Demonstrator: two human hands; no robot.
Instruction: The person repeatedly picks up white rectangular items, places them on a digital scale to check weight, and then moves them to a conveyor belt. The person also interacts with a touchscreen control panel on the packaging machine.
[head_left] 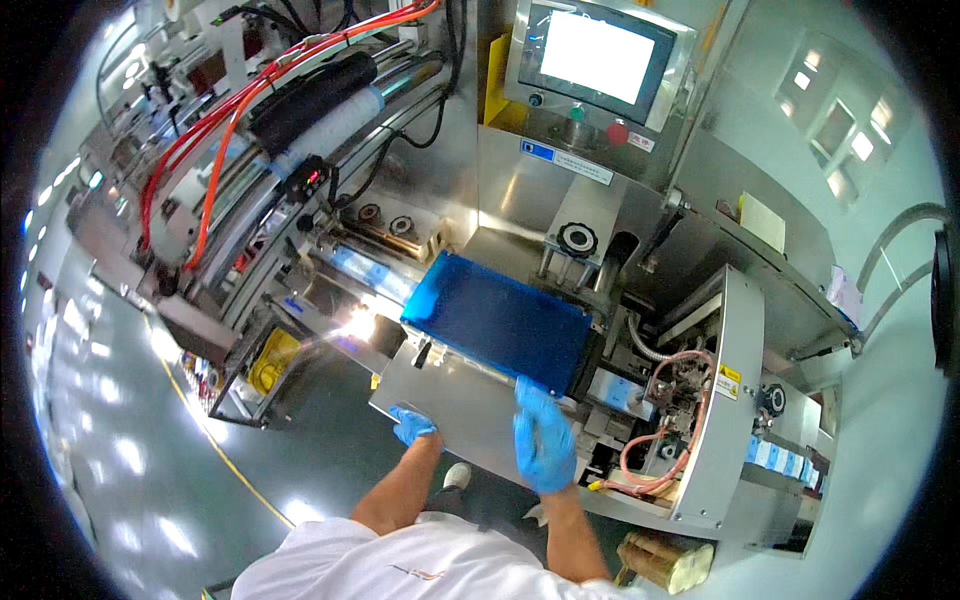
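Both my hands wear light-blue gloves. My left hand (pixel 412 426) is at the front left edge of a bare metal ledge (pixel 455 405), its fingers stretched toward the left; nothing shows in it. Farther right, my right hand (pixel 545 442) is raised over the ledge, fingers extended upward and slightly bent. Its fingertips come close to the front edge of a dark-blue translucent cover (pixel 500 322), and whether they touch it I cannot tell. The cover lies over the middle of the machine. A strip with blue-and-white pieces (pixel 370 270) runs in beside the cover's left end.
A control panel with a bright screen (pixel 598 62) stands at the back. To the right are exposed mechanisms with pink hoses (pixel 690 400) behind a metal plate (pixel 728 400). Rollers (pixel 318 100) and orange-red tubes (pixel 215 190) fill the upper left. A box-like can (pixel 665 562) sits low right.
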